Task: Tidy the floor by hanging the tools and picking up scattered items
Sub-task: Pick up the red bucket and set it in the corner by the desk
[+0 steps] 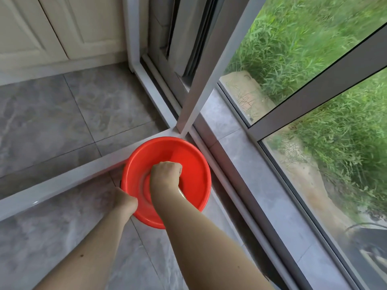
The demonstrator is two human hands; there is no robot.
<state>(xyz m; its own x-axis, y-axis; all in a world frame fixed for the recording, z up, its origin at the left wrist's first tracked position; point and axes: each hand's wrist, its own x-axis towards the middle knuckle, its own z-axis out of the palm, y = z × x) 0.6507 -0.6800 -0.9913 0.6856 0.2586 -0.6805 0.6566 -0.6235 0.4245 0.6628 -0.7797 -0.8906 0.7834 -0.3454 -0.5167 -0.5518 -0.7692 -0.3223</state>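
Red plastic basin (188, 164) sits in the floor (62, 122) corner, beside the white sliding-door frame (201, 84). The left hand (125, 200) grips its near rim, fingers curled closed around the edge. The right hand (166, 174) is inside the basin, closed into a fist; what it holds I cannot tell.

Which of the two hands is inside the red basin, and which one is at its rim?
The right hand is inside the red basin, closed in a fist over its middle. The left hand is outside, at the near-left rim.
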